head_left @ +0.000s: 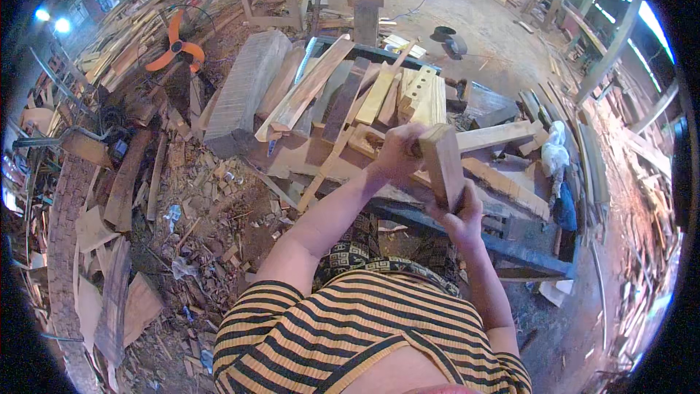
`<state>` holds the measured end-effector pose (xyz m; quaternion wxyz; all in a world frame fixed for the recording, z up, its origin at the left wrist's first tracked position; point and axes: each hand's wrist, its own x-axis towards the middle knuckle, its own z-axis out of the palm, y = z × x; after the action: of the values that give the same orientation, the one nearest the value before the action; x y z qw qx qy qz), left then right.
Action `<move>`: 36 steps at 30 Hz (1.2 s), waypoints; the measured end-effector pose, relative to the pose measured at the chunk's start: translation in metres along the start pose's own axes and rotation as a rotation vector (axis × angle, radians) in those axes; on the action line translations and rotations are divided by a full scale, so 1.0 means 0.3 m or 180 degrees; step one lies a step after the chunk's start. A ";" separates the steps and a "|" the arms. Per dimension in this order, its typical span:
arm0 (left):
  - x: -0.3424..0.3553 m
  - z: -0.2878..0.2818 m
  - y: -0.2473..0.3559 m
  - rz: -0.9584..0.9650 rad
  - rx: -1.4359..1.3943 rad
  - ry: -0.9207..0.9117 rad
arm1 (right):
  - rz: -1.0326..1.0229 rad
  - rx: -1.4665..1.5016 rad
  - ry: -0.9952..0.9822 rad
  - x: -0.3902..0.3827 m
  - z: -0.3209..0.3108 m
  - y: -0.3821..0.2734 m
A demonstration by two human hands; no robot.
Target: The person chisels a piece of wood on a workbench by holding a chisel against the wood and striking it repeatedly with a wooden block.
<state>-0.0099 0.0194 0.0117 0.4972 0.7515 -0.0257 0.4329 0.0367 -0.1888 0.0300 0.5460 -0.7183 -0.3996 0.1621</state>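
Note:
A short wooden block (443, 164) is raised above a low workbench (496, 248). My left hand (399, 147) is closed on its upper left end, my right hand (461, 217) on its lower end. Just beyond my left hand lies a pale piece of wood with a row of dark holes (417, 95). Loose planks and slats (299, 91) are piled across the bench, with a large grey timber (240, 91) at the left.
An orange fan (175, 51) stands back left. Offcuts and scraps (189, 263) cover the floor at left. A white plastic bag (555, 142) is at the bench's right end, near long boards (598, 160). A black round object (443, 33) lies on the floor behind.

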 end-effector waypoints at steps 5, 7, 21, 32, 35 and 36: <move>0.019 -0.012 -0.025 -0.0006 -0.0013 0.0298 | 0.0090 -0.0087 0.0492 0.014 -0.008 0.108; 0.028 -0.024 -0.031 0.0062 -0.0399 0.0496 | 0.0689 -0.0499 0.0537 0.019 -0.014 0.149; 0.067 -0.038 -0.006 0.0070 -0.0570 0.0478 | 0.0660 -0.0914 0.0098 0.028 -0.065 0.121; 0.052 0.024 -0.014 -0.0091 0.0019 0.0178 | -0.0605 0.0225 0.0421 0.022 -0.023 -0.084; 0.049 0.021 -0.021 -0.0331 -0.0223 0.0130 | -0.0180 -0.0102 0.0006 0.014 -0.034 -0.084; 0.048 0.020 -0.022 -0.0378 -0.0242 0.0130 | -0.0289 0.0457 0.0138 0.006 -0.038 -0.087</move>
<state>0.0060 0.0238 0.0159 0.5506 0.7233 0.0126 0.4165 0.0351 -0.1926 0.0581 0.6114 -0.6618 -0.4072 0.1498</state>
